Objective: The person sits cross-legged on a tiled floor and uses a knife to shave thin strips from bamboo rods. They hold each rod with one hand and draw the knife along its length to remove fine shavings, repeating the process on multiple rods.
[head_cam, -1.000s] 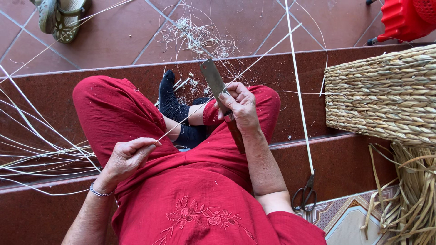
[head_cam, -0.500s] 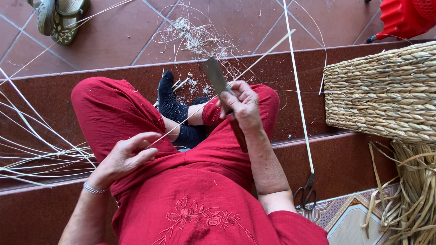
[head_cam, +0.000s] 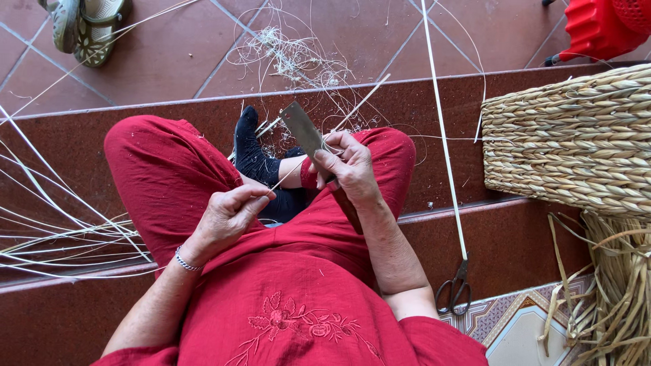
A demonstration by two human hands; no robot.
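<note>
A thin pale cane strip (head_cam: 308, 152) runs slantwise across the person's lap, from the left hand (head_cam: 227, 217) at about 8 o'clock of the picture's middle up past the right hand (head_cam: 349, 169) toward 1 o'clock, where its free end reaches over the step edge. It looks light, springy and smooth, likely to bend rather than snap, though thin enough to split along its grain; the sure places to hold it seem to be close on either side of the blade, where it cannot whip about. The left hand is closed narrow, thumb and fingertips pinching the near end of the strip. The right hand is wrapped round the handle of a broad flat knife (head_cam: 303, 129), its blade pointing to 11 o'clock, with the thumb pressing the strip against the metal. The knife looks stiff and fairly heavy, sharp along one edge. At 3 o'clock stands a large woven basket (head_cam: 569, 135) of thick plaited fibre; only its side shows, so what it holds cannot be told. Beneath it, at 4 o'clock, hang loose dry rushes (head_cam: 610, 298). Scissors (head_cam: 456, 290) lie on the step at 5 o'clock, more loose cane strips (head_cam: 61, 230) fan out at 9 o'clock, and curly shavings (head_cam: 291, 54) litter the tiles at 12 o'clock.
</note>
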